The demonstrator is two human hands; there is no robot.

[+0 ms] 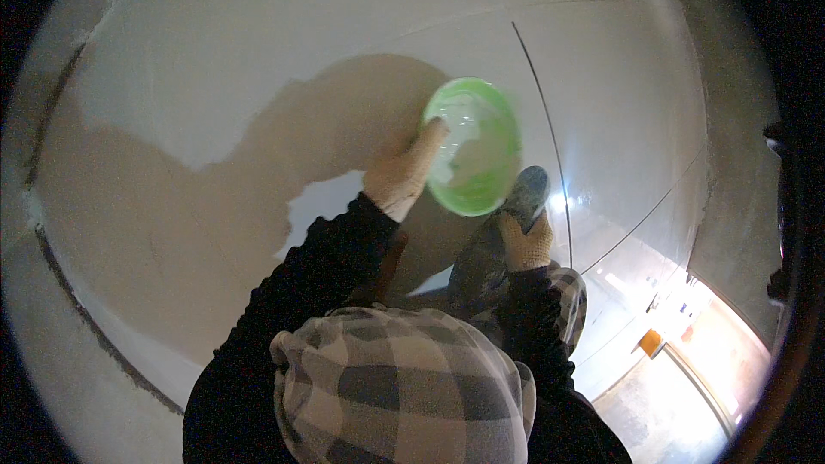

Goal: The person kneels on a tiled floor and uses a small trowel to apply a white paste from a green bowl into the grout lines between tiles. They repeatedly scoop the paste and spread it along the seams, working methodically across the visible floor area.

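A light green plastic bowl (512, 133), tilted with its mouth showing, holds a wet-looking whitish substance (458, 125) smeared over its inside. My left hand (404, 174), in a pale glove, grips the bowl's left rim, with the thumb over the edge; the other fingers are hidden behind it. Just below the bowl's right side is my right hand (527, 245), in a pale knit glove. It is closed around a rounded, dark grey thing (528, 192) whose kind I cannot make out. This thing sits close to the bowl's lower right edge.
Pale smooth panels (344, 21) spread around the bowl, crossed by a dark thin seam (545, 103). My shadow falls on them to the left. Checked cloth (404, 378) fills the lower middle. A small orange object (650, 343) lies in bright light at the lower right.
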